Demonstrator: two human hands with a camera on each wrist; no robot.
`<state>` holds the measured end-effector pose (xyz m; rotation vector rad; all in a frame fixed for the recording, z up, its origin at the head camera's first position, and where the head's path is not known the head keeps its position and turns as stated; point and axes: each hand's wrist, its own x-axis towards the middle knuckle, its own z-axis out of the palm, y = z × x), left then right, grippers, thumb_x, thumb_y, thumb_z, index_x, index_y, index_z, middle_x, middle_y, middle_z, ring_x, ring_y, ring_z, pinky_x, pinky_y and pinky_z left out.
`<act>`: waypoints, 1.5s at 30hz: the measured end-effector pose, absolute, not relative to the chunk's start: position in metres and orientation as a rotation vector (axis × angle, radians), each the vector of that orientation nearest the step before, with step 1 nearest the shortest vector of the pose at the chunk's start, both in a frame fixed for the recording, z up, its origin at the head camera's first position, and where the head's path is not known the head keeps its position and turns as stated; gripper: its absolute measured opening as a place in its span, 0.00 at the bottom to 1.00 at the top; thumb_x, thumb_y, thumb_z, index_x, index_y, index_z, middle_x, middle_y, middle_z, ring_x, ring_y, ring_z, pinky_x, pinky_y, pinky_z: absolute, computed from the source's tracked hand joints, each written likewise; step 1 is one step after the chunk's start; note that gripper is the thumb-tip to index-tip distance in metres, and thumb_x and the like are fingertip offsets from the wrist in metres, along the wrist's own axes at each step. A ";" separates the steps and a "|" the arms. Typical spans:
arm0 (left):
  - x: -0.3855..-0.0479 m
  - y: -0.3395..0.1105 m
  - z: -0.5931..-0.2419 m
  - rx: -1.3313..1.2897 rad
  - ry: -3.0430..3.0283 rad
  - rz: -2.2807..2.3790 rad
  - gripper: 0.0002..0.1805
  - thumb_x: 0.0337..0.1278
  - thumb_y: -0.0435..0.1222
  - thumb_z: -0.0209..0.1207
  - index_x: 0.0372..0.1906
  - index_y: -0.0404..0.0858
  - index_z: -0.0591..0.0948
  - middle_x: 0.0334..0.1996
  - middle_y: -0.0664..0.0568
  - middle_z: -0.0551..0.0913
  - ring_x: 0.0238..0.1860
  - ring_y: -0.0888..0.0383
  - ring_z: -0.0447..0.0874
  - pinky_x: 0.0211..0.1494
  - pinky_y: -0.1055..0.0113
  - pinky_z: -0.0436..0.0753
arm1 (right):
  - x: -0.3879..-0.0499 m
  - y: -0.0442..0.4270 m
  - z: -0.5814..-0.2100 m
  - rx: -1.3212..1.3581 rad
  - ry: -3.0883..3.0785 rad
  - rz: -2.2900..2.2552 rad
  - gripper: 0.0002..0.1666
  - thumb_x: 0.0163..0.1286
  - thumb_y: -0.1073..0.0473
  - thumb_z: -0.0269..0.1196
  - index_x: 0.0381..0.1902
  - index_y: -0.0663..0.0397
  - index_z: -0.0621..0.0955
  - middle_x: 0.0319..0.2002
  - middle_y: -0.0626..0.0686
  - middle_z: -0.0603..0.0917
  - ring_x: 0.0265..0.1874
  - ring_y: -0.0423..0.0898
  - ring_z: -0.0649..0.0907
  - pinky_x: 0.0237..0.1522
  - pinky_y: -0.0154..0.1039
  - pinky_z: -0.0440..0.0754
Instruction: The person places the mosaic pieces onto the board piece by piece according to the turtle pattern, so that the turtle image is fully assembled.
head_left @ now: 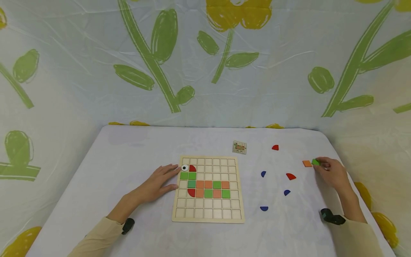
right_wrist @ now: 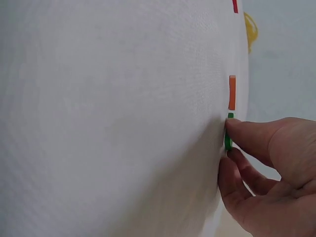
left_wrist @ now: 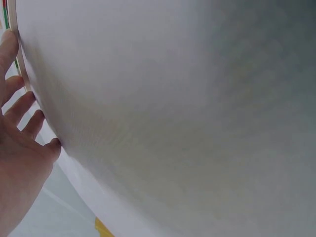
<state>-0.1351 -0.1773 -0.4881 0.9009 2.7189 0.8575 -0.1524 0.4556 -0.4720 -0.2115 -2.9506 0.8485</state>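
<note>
On the table lies a wooden grid board (head_left: 208, 213) with red, green and orange tiles and a white eye piece (head_left: 184, 167) set in its cells. The left hand (head_left: 156, 184) rests at the board's left edge, fingers extended; in the left wrist view its fingertips (left_wrist: 11, 39) reach the board's rim. Far to the right, the right hand (head_left: 332, 173) pinches a green tile (right_wrist: 228, 140) between thumb and finger, at the tabletop. Part of that green tile is hidden by the fingers. Just left of it lies an orange square tile (head_left: 307, 163).
Between board and right hand lie red quarter-round pieces (head_left: 290, 176) and blue half-round pieces (head_left: 264, 208). Behind the board is a small pattern card (head_left: 239, 147). A flower-printed cloth (head_left: 273, 71) hangs behind the table's back edge.
</note>
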 end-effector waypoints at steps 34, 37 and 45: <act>-0.134 -0.176 -0.484 0.901 2.702 0.868 0.36 0.70 0.41 0.64 0.77 0.34 0.67 0.76 0.38 0.66 0.78 0.35 0.56 0.78 0.36 0.50 | -0.133 0.404 -0.448 -0.113 -2.788 0.950 0.18 0.76 0.59 0.63 0.56 0.68 0.82 0.50 0.70 0.84 0.49 0.67 0.83 0.37 0.10 0.67; -0.134 -0.176 -0.484 0.899 2.700 0.872 0.36 0.70 0.41 0.64 0.77 0.34 0.67 0.76 0.39 0.65 0.78 0.35 0.56 0.78 0.36 0.50 | -0.131 0.394 -0.446 -0.071 -2.782 0.958 0.17 0.76 0.60 0.64 0.56 0.67 0.82 0.49 0.70 0.84 0.48 0.67 0.83 0.38 0.10 0.67; -0.134 -0.176 -0.483 0.898 2.702 0.874 0.36 0.70 0.40 0.64 0.76 0.33 0.67 0.75 0.38 0.66 0.78 0.35 0.56 0.78 0.36 0.51 | -0.130 0.368 -0.444 0.000 -2.792 0.971 0.16 0.75 0.61 0.65 0.55 0.65 0.82 0.49 0.67 0.84 0.48 0.66 0.84 0.39 0.10 0.68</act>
